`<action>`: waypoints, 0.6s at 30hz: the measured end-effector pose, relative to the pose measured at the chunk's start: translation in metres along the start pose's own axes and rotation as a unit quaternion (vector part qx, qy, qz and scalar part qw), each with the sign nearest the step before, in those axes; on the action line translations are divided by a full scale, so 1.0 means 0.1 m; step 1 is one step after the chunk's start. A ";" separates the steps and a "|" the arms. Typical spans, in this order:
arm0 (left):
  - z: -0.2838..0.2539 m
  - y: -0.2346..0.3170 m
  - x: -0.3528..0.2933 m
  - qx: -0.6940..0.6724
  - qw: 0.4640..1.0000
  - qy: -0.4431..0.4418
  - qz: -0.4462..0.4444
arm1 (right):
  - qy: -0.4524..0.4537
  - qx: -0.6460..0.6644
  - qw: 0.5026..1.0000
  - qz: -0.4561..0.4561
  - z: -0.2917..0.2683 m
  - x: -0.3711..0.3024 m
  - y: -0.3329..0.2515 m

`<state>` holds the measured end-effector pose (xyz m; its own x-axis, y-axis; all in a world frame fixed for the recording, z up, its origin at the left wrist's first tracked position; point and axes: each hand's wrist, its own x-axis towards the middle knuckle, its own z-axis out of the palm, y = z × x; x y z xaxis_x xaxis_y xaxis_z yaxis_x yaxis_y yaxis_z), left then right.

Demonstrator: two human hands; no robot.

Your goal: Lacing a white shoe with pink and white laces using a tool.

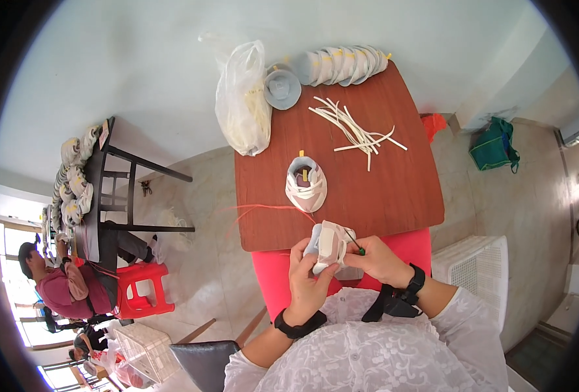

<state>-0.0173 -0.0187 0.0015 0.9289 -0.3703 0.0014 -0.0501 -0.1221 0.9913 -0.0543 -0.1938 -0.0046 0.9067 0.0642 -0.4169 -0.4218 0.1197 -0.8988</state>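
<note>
Just past the table's near edge, my left hand (307, 279) grips a small white and pale pink shoe upper (331, 243) with a light blue lining. My right hand (379, 262) is closed at its right side, with a thin awl-like tool (361, 251) at the fingers; its end is dark green, and its exact kind is unclear. A red cord (270, 206) trails across the table toward the held upper. Beyond it, a second small shoe upper (306, 188) stands on the table, with crossed white laces and a yellow tab.
The brown table (394, 189) bears loose white laces (354, 130), a plastic bag (243, 104), a row of nested uppers (348, 65) and a grey-blue round piece (282, 89). A white basket (475, 268) stands right. A co-worker (74, 287) sits left on a red stool (142, 291).
</note>
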 end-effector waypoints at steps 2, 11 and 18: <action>-0.01 -0.05 0.00 -0.018 1.000 -0.007 0.001 | 0.031 -0.051 0.998 -0.023 0.03 0.01 0.03; -0.03 -0.12 -0.03 -0.066 0.998 -0.020 -0.008 | 0.079 -0.170 0.979 -0.076 0.13 0.02 0.00; -0.05 -0.17 -0.04 -0.064 0.997 -0.036 -0.008 | 0.114 -0.149 0.974 -0.126 0.18 0.02 0.02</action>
<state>-0.0186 -0.0105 -0.0144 0.9002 -0.4351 -0.0186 0.0155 -0.0108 0.9998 -0.0532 -0.1756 -0.0051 0.9736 -0.1555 -0.1669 -0.1956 -0.1927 -0.9616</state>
